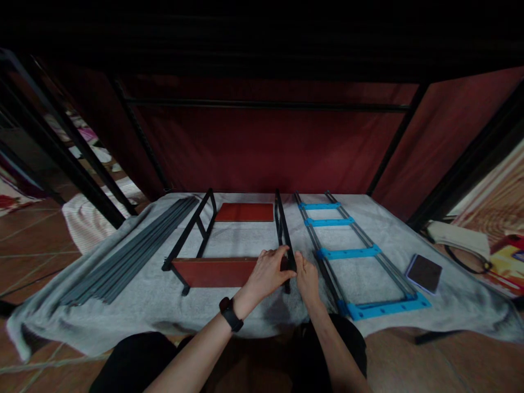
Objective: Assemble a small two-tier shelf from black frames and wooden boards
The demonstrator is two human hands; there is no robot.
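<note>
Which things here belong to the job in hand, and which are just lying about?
Looks part of the job:
right black frame, at left hand and right hand
left black frame
red boards

Looks lying about:
phone
grey rods, blue rack: untouched, possibly parts too

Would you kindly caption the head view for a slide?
Left hand and right hand at a black frame with reddish boards.
</note>
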